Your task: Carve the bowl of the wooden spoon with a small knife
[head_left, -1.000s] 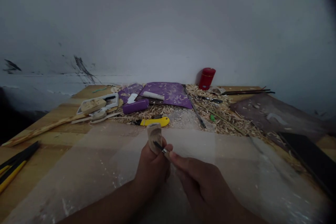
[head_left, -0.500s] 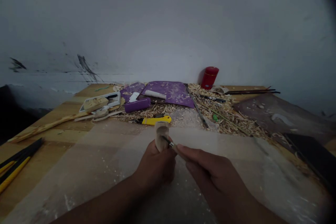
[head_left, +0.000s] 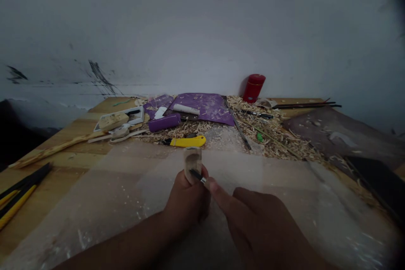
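Note:
A small pale block of wood (head_left: 193, 159) with a scooped hollow in its face stands upright in my left hand (head_left: 188, 198), whose fingers wrap round its lower part. My right hand (head_left: 249, 215) is closed on a carving tool (head_left: 199, 176) with a dark blade and a bright metal collar; the index finger stretches along it. The blade's tip touches the wood just below the hollow. Most of the handle is hidden by my right hand. Just beyond the block lies a yellow utility knife (head_left: 188, 141).
Wood shavings (head_left: 275, 135) spread over the table's back. A purple sheet (head_left: 209, 107), a purple roll (head_left: 164, 122), a white tray (head_left: 141, 114) and a leaning red canister (head_left: 254, 88) are there. Yellow-and-black pliers (head_left: 22, 194) lie left; a dark flat object (head_left: 376, 181) lies right.
The blade has moved down and left on the wood, toward the lower edge of the hollow. My right hand has turned, its index finger now extended along the tool. The view has shifted slightly.

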`<move>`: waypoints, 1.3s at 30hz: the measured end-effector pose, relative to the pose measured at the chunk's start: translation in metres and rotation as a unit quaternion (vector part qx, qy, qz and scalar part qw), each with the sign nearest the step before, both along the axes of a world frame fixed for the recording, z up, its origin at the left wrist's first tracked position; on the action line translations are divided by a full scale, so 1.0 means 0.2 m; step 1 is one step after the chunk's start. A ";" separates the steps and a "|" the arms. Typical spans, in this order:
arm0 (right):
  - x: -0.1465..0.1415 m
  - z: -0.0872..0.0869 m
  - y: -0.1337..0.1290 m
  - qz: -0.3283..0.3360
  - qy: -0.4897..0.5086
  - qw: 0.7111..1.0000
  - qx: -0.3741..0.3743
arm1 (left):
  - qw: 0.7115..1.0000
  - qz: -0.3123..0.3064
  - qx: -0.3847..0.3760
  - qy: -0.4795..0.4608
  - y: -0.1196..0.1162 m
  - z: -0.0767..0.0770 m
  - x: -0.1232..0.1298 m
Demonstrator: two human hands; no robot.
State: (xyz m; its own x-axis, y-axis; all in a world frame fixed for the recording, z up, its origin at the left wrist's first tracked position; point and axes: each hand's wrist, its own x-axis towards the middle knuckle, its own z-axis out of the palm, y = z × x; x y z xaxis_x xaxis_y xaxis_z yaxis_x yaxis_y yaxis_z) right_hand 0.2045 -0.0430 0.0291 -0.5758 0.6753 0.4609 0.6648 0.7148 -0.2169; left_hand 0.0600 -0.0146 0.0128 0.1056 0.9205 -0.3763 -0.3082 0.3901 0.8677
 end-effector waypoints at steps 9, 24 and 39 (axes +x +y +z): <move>-0.07 -0.09 -0.01 0.006 0.086 0.996 -0.024 | 0.999 0.034 0.018 0.036 0.00 0.00 0.00; -0.10 -0.09 0.00 -0.002 0.083 0.997 -0.008 | 0.997 0.038 0.036 0.052 0.01 0.00 0.00; -0.03 0.01 0.00 -0.008 0.189 0.967 -0.171 | 0.999 -0.003 -0.010 -0.032 0.01 0.03 0.00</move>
